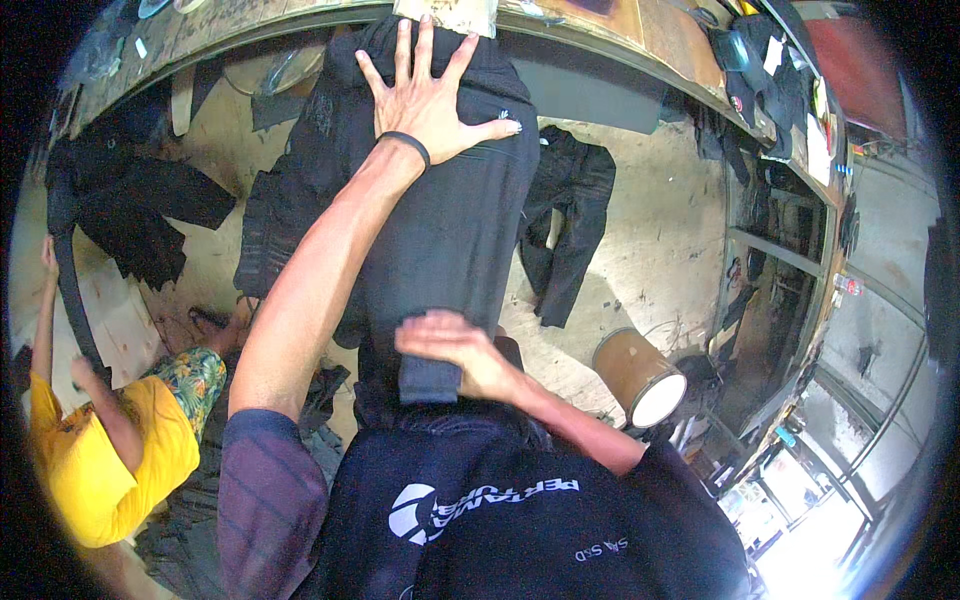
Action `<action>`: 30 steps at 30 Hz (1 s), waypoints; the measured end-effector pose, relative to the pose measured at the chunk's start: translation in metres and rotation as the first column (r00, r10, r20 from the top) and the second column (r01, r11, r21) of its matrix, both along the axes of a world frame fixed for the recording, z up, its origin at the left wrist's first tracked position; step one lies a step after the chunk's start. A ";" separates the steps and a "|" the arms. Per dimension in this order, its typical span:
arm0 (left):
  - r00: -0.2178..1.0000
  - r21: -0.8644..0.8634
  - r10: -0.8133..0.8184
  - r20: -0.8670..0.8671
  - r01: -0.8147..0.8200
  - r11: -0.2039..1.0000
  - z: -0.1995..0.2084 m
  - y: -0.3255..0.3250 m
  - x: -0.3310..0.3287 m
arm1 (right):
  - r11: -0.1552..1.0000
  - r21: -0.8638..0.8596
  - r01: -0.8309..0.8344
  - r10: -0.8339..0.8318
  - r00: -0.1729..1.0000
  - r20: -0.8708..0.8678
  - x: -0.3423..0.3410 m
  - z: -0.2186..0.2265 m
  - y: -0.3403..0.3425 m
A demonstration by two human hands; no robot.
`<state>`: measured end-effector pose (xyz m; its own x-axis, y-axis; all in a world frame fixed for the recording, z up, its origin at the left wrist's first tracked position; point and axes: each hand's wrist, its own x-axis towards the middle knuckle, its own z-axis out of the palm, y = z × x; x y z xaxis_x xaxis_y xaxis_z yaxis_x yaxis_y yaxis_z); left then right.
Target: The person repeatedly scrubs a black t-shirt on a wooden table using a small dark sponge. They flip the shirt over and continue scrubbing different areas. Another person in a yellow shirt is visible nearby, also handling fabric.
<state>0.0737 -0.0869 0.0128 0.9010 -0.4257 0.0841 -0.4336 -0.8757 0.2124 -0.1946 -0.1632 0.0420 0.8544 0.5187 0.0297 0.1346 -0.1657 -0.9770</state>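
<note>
Dark trousers (440,220) lie lengthwise in front of me, from the wooden bench edge back to my lap. My left hand (425,108) is pressed flat on their far end, fingers spread and thumb pointing right; a black band circles its wrist. Close to my body, my right hand (455,350) rests across the near end of the cloth, its fingers stretched out toward the left and slightly blurred. Just below those fingers shows a squared, folded dark cloth end (430,382). No grip on the cloth is visible in either hand.
A wooden bench (640,45) curves across the far side. At left, a person in a yellow shirt (120,450) handles a black garment (130,205). Black trousers (565,215) lie right of mine, beyond them a brown drum (635,372) with a white end. Dark cloths (765,80) lie far right.
</note>
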 end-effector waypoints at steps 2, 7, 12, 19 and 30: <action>0.999 -0.026 0.010 0.046 -0.009 1.000 0.002 0.000 0.000 | 0.967 0.100 -0.236 0.255 0.921 -0.294 0.003 0.007 -0.005; 0.999 -0.005 0.006 0.049 -0.006 1.000 0.006 0.003 -0.001 | 0.984 -0.174 0.036 -0.039 0.999 -0.009 -0.005 0.018 -0.009; 1.000 -0.030 0.006 0.021 -0.005 1.000 0.004 0.003 0.003 | 0.990 -0.066 0.128 -0.133 0.987 -0.087 -0.012 0.011 -0.017; 0.993 -0.044 -0.017 0.116 0.023 0.999 -0.007 -0.001 0.004 | 1.000 -0.012 -0.002 0.000 0.987 -0.163 -0.014 0.010 -0.027; 0.987 0.004 -0.025 -0.157 0.026 1.000 0.005 -0.007 -0.003 | 0.962 -0.042 0.271 -0.271 0.963 0.004 -0.002 -0.017 0.019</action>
<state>0.0709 -0.0937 0.0176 0.8916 -0.4488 -0.0601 -0.4174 -0.8662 0.2747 -0.1962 -0.1439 0.0253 0.9632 0.2684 0.0111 0.0770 -0.2359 -0.9687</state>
